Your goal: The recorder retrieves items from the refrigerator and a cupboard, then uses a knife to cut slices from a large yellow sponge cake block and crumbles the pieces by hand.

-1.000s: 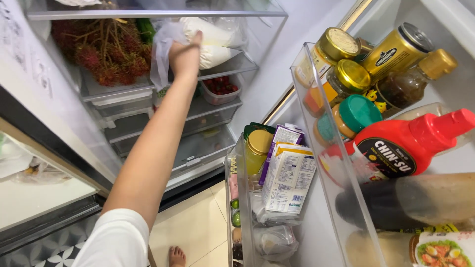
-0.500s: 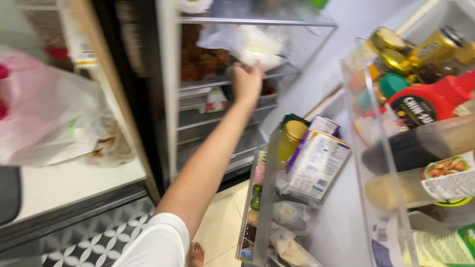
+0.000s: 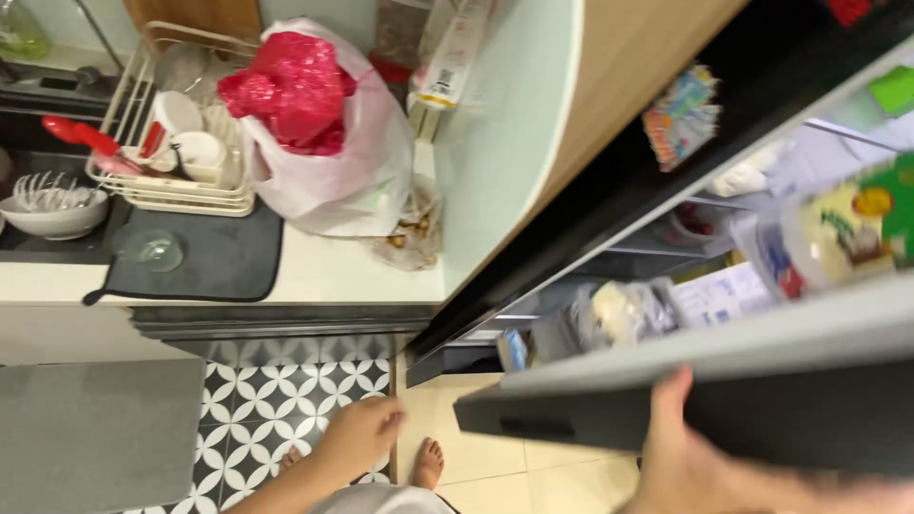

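My right hand (image 3: 687, 462) is at the lower right, with its thumb up against the dark outer edge of the open fridge door (image 3: 762, 335), gripping it. The door's shelf holds wrapped packages (image 3: 619, 314) and a pale carton (image 3: 719, 295). My left hand (image 3: 360, 435) hangs low over the floor near my bare foot (image 3: 428, 464). It is curled into a loose fist with nothing in it. Part of the fridge interior (image 3: 705, 224) shows behind the door.
On the white counter (image 3: 333, 276) to the left stand a white plastic bag with red contents (image 3: 324, 143), a dish rack (image 3: 171, 133) with cups, a dark mat (image 3: 209, 257) with a glass (image 3: 152, 249), and a bowl (image 3: 57, 214). Patterned floor tiles (image 3: 276, 400) and a grey mat (image 3: 95, 428) lie below.
My left arm has come out of the fridge shelves and dropped to my side. The view has swung left toward the counter, and the door has swung nearer the fridge body.
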